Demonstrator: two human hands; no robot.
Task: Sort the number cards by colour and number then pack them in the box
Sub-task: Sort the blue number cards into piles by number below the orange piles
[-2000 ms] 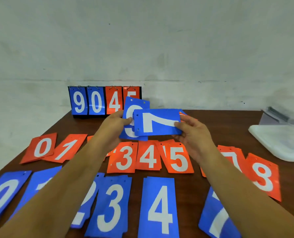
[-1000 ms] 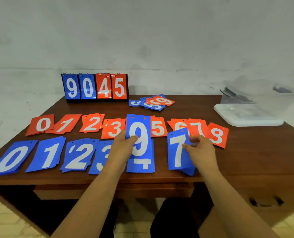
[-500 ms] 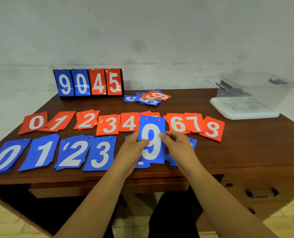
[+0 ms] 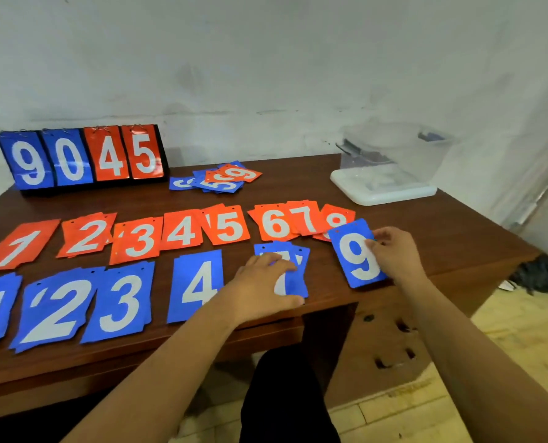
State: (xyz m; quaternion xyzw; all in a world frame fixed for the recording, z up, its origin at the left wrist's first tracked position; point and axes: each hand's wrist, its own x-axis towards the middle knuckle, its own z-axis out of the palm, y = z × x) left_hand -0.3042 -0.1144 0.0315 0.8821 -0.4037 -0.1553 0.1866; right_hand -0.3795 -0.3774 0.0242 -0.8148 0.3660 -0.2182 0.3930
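I have the right hand (image 4: 394, 254) pinching the blue 9 (image 4: 357, 254) by its right edge, thumb on the face. The card is tilted just over the tabletop (image 4: 442, 238), and its top corner covers part of the red 8. It is well right of the blue 7s (image 4: 293, 266), and I judge that gap is meant for an 8 pile, so the blue row (image 4: 124, 302) runs in number order under the red row (image 4: 227, 227).

The left hand (image 4: 263, 279) lies flat and relaxed on the blue 7s, gripping nothing. I read it as pinning that loose pile so it does not slide while the 9 goes down.

Each colour has its own line, which keeps the sorting readable at a glance. A mixed heap (image 4: 218, 180) waits at the back beside the flip stand (image 4: 80, 156), so sorting is not finished. The clear box (image 4: 394, 161) sits far right, with no cards in it that I can see. Packing comes later.
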